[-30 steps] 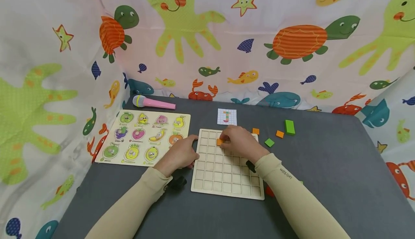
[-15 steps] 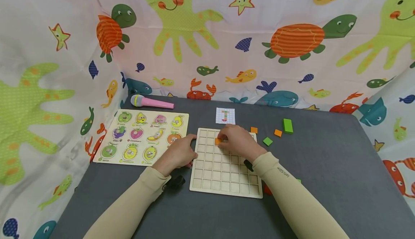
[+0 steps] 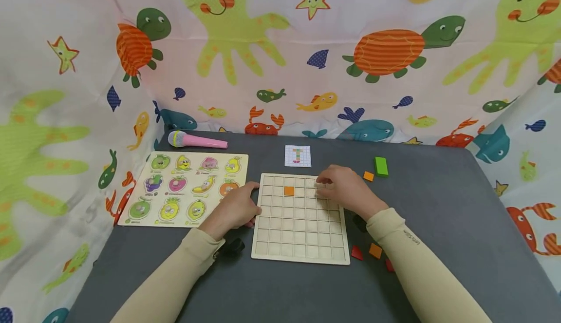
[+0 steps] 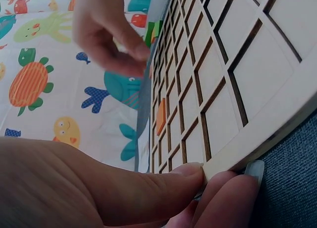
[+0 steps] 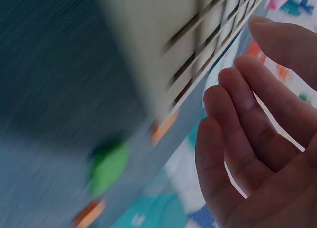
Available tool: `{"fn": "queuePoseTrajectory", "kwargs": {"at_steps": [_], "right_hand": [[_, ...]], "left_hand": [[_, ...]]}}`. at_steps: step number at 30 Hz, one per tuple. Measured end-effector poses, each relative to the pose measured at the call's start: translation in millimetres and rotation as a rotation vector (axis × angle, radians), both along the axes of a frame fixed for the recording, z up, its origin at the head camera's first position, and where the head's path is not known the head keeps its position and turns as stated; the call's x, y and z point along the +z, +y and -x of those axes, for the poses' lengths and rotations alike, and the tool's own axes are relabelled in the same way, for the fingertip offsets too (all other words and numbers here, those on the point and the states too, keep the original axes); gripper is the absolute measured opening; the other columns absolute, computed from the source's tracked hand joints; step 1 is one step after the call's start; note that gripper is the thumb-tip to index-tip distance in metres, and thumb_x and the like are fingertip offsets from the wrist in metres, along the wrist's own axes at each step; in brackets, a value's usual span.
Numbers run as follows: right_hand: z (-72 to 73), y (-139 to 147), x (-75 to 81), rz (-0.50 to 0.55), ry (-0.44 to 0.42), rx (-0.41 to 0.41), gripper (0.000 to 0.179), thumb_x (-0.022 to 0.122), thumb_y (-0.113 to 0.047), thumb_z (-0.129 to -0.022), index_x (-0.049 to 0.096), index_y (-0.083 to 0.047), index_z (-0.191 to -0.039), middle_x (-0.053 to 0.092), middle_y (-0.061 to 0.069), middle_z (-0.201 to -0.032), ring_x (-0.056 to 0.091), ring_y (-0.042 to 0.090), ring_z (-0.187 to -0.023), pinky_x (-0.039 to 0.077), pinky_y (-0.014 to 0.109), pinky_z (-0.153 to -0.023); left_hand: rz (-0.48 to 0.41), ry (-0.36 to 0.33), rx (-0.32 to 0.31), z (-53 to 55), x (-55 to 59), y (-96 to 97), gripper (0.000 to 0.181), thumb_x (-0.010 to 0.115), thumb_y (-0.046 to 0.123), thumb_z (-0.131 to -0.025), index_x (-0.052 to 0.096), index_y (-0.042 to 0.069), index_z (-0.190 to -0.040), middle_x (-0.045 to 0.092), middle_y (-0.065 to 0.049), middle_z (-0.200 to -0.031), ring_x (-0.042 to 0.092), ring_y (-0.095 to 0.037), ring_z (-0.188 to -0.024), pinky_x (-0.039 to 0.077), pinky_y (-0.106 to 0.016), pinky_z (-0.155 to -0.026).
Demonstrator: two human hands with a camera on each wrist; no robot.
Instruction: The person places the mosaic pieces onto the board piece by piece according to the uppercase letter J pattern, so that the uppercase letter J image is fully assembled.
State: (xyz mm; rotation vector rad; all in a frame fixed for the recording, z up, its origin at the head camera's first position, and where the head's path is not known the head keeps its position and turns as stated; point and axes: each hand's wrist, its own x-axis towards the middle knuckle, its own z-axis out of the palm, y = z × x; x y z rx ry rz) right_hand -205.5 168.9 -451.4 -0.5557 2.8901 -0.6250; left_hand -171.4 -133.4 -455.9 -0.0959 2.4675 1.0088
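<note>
Lying on board (image 3: 302, 252), orange tile (image 3: 289, 191), near fingers (image 5: 240, 96)

a pink toy microphone (image 3: 203, 141) lies near the far left corner of the table (image 3: 438, 264), its rounded head toward the left edge. nearer, along that left edge, a pale puzzle board (image 3: 187, 197) lies flat with three rows of four cartoon fruits. a white cloth (image 3: 289, 77) printed with turtles, octopuses, fish, crabs and whales hangs past the far, left and right edges.
</note>
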Motion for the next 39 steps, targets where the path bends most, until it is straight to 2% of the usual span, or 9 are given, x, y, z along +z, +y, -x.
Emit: {"fn": "queuePoseTrajectory", "kwargs": {"at_steps": [9,15,21,29,39], "right_hand": [[7.0,71,1.6,-0.049,0.031,-0.134,0.037,0.081,-0.022,-0.098,0.077,-0.003,-0.129,0.074,0.016,-0.119,0.07,0.034,-0.11,0.06,0.054,-0.096],[14.8,101,1.1,-0.087,0.016,-0.161,0.039,0.08,-0.021,-0.098,0.075,-0.001,-0.132,0.069,0.02,-0.119,0.068,0.037,-0.112,0.058,0.057,-0.098],[22.3,110,-0.5,-0.143,0.029,-0.156,0.038,0.081,-0.022,-0.097,0.077,-0.001,-0.129,0.067,0.018,-0.113,0.066,0.035,-0.106,0.057,0.056,-0.095],[20.6,114,-6.0,-0.193,0.051,-0.146,0.031,0.082,-0.019,-0.096,0.08,0.0,-0.121,0.067,0.018,-0.105,0.06,0.031,-0.093,0.056,0.052,-0.086],[13.4,116,-7.5,-0.179,0.054,-0.16,0.022,0.081,-0.016,-0.096,0.082,-0.002,-0.113,0.07,0.018,-0.107,0.065,0.034,-0.097,0.058,0.056,-0.091]], "left_hand": [[0.002,-0.016,0.019,-3.8,0.8,-14.0,0.075,0.078,0.008,-0.096,0.044,0.014,-0.163,0.07,-0.011,-0.087,0.07,-0.021,-0.061,0.061,-0.031,-0.058],[-0.009,-0.026,0.022,-2.2,-2.5,-14.8,0.076,0.08,0.009,-0.096,0.044,0.014,-0.163,0.069,-0.012,-0.089,0.07,-0.022,-0.063,0.061,-0.03,-0.058],[-0.007,-0.03,0.031,-2.1,-2.7,-11.1,0.077,0.08,0.009,-0.095,0.044,0.015,-0.163,0.069,-0.012,-0.089,0.07,-0.022,-0.062,0.061,-0.029,-0.057],[0.003,-0.001,0.009,-2.5,-2.6,-4.2,0.076,0.08,0.008,-0.095,0.045,0.014,-0.162,0.069,-0.011,-0.086,0.07,-0.02,-0.06,0.061,-0.03,-0.056],[0.003,0.0,0.0,0.3,-1.7,1.8,0.076,0.08,0.007,-0.094,0.046,0.014,-0.162,0.069,-0.011,-0.086,0.07,-0.02,-0.059,0.061,-0.031,-0.056]]}}
